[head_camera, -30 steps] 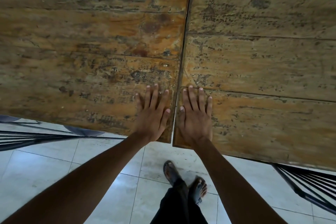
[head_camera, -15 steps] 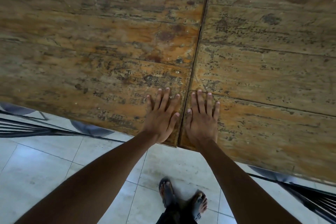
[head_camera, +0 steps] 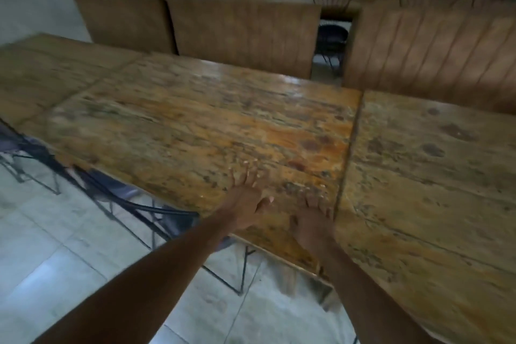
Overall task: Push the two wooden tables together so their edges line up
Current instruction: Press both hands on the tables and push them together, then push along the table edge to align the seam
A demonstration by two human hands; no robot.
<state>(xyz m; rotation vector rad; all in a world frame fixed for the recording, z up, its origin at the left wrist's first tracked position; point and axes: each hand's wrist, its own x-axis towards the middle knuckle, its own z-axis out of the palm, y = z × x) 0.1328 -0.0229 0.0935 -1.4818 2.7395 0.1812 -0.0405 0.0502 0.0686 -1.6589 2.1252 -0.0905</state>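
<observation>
Two worn wooden tables stand side by side with a thin dark seam between them. The left table (head_camera: 195,126) fills the middle of the view; the right table (head_camera: 424,176) runs off the right edge. My left hand (head_camera: 245,204) lies flat, fingers spread, on the left table near its front edge. My right hand (head_camera: 311,220) also lies flat on the left table, just left of the seam. Neither hand holds anything. At the near edge the right table's front edge sits closer to me than the left table's corner.
A third table (head_camera: 42,70) adjoins at the far left. Black metal chairs (head_camera: 117,193) sit under the left table's front edge. More wooden tables (head_camera: 245,33) stand behind, with a dark chair (head_camera: 332,39) in a gap. Pale tiled floor (head_camera: 55,246) lies below.
The view has tilted up and swung left, showing the room. My right hand has moved from the right table across the seam onto the left table; my left hand has shifted further left.
</observation>
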